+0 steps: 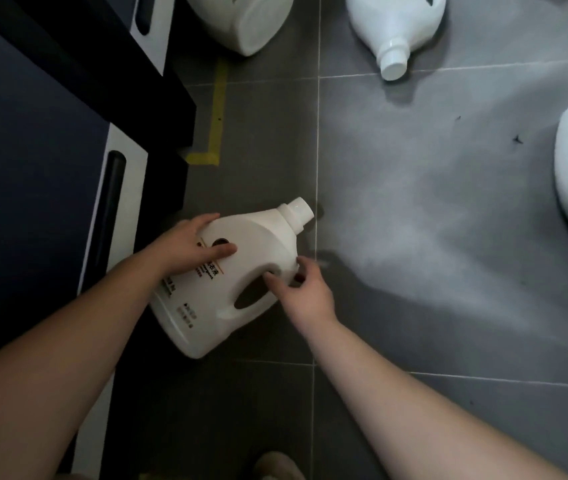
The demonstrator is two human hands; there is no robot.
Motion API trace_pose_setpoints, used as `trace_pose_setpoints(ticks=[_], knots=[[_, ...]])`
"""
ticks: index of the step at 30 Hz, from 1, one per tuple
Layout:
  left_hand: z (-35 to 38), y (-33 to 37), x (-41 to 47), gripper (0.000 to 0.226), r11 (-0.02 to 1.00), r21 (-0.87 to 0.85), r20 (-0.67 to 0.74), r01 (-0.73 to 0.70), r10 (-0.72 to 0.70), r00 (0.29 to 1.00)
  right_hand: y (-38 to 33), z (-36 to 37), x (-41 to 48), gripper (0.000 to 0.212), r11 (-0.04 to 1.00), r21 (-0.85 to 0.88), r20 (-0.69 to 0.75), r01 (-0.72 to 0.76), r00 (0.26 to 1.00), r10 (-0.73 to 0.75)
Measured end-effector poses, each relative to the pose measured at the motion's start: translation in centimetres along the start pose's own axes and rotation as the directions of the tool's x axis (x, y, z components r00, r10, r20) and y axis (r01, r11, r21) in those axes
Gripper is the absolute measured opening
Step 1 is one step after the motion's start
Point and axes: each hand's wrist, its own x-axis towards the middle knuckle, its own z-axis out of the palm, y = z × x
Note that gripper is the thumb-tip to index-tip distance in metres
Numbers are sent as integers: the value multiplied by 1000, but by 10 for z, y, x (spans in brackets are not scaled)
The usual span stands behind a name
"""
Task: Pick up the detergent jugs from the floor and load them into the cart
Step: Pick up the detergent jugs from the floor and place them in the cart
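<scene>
Head | left hand (189, 247) grips jug (255, 240) | right hand (307, 294) beside jug, loose

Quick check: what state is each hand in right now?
Left hand: grips the white plastic detergent jug by its body.
Right hand: open, at its handle, not gripping.
</scene>
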Motion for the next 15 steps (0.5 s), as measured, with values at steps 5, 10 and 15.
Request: trace_pose_setpoints(ticks=[5,10,15], knots=[[10,8,-10,99,997,-10,-9,78,-79,997,1,1,14,54,1000,10,-45,6,999,-5],[45,6,-27,119,971,-148,15,189,-189,982,-13,-16,27,53,990,-133,-87,38,995,-50],[78,17,-39,105,903,-298,176,309,-266,948,-32,-33,42,71,945,-323,-49,58,996,-78]])
